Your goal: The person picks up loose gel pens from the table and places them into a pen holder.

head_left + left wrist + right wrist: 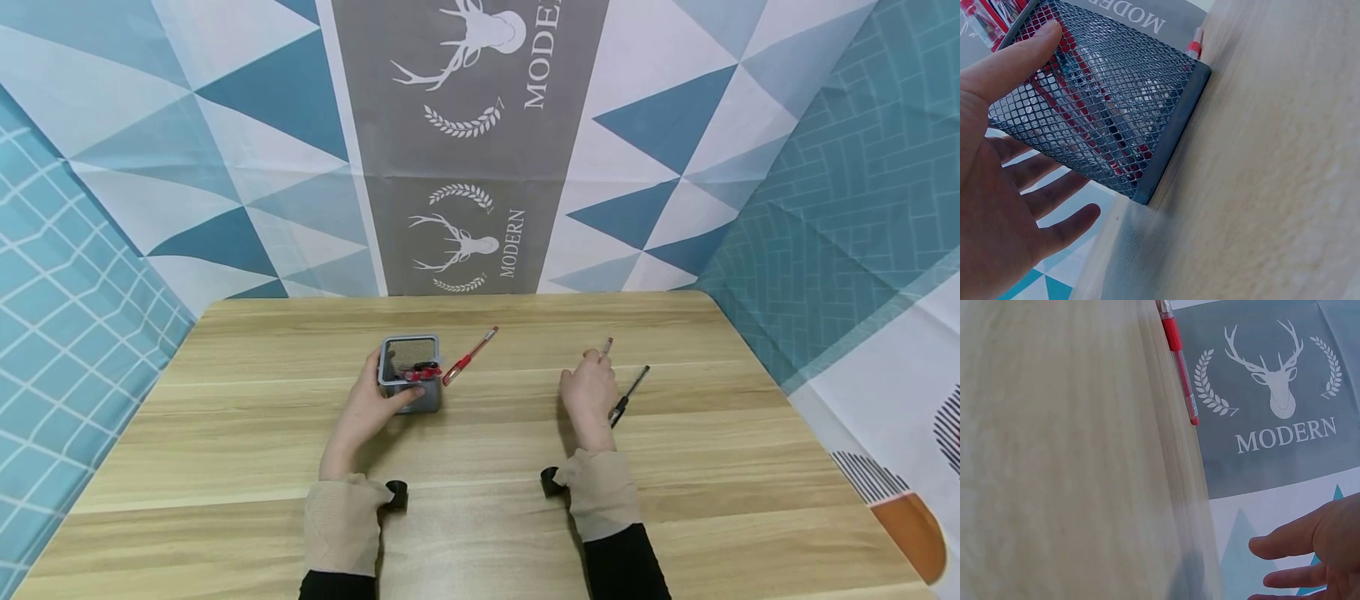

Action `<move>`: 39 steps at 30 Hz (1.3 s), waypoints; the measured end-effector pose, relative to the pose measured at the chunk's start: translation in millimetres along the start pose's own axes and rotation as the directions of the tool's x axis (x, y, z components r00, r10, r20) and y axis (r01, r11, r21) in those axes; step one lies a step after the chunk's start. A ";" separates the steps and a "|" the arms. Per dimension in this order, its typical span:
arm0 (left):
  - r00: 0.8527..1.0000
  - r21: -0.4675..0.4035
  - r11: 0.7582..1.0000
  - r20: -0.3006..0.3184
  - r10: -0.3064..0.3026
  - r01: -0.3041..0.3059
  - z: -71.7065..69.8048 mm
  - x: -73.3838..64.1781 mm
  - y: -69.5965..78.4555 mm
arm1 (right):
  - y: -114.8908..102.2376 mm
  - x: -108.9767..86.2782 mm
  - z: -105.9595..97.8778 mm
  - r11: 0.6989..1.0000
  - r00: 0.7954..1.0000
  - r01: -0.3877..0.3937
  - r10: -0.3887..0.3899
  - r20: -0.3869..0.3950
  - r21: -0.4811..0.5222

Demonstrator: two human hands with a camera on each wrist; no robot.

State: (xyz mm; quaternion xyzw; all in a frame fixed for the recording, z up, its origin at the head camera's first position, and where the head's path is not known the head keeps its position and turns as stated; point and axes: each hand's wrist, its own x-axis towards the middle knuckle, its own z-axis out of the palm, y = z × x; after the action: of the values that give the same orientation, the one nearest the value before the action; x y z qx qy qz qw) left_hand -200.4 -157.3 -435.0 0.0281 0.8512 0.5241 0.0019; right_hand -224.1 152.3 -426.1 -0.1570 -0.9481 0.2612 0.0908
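My left hand holds a dark mesh pen holder, thumb across its near side and the other fingers at its left and far side. Several red and dark pens lean inside the holder, seen through the mesh in the left wrist view. Just right of the holder, a red pen lies on the table. My right hand is low over the table, its thumb and fingers apart in the right wrist view. Beyond its fingertips shows the reddish end of another pen, the rest hidden by the hand.
A black pen lies slantwise on the wooden table, right beside my right hand. Behind the table's far edge hangs a patterned cloth with deer prints. Black-sleeved forearms with beige cuffs come in from the near side.
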 end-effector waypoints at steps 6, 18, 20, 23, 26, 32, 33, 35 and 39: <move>1.000 0.011 1.000 0.001 -0.010 0.010 -0.2 -0.5 0.8 | 0.9 -0.7 0.3 1.000 1.000 -0.001 0.001 0.019 -0.018; 1.000 -0.001 1.000 0.010 0.004 -0.004 -0.7 -0.1 -0.1 | 5.3 1.6 1.6 1.000 1.000 -0.010 0.009 0.029 0.025; 1.000 -0.002 1.000 0.011 0.005 -0.005 -0.6 0.1 -0.7 | 5.5 1.8 1.0 0.999 0.999 -0.027 0.026 0.027 0.041; 1.000 0.000 1.000 0.010 0.006 -0.006 -0.6 0.4 -1.0 | 7.0 2.4 -0.1 0.998 0.999 -0.045 0.044 0.030 0.043; 1.000 0.002 1.000 0.009 0.008 -0.008 -0.6 0.5 -0.9 | 9.7 3.1 -0.4 0.998 0.998 -0.056 0.056 0.037 0.023; 1.000 0.005 1.000 0.007 0.008 -0.008 -0.6 0.4 -0.4 | 12.7 3.8 0.0 0.999 0.998 -0.045 0.046 0.053 -0.012; 1.000 0.004 1.000 0.007 0.008 -0.008 -0.5 0.2 -0.4 | 12.9 4.0 0.3 0.999 0.997 -0.046 0.047 0.054 -0.019; 1.000 0.000 1.000 0.007 0.006 -0.006 -0.6 0.0 -0.4 | 13.4 4.3 0.6 0.998 0.997 -0.044 0.046 0.059 -0.036; 1.000 -0.002 1.000 0.008 0.006 -0.006 -0.7 -0.2 -0.8 | 13.5 3.9 0.4 0.997 0.996 -0.043 0.048 0.079 -0.072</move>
State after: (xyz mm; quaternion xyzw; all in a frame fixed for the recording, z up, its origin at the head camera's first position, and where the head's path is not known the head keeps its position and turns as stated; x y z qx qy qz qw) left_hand -200.2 -158.3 -435.5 0.0326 0.8505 0.5249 0.0040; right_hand -224.5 164.5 -433.2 -0.1710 -0.9557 0.2361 0.0407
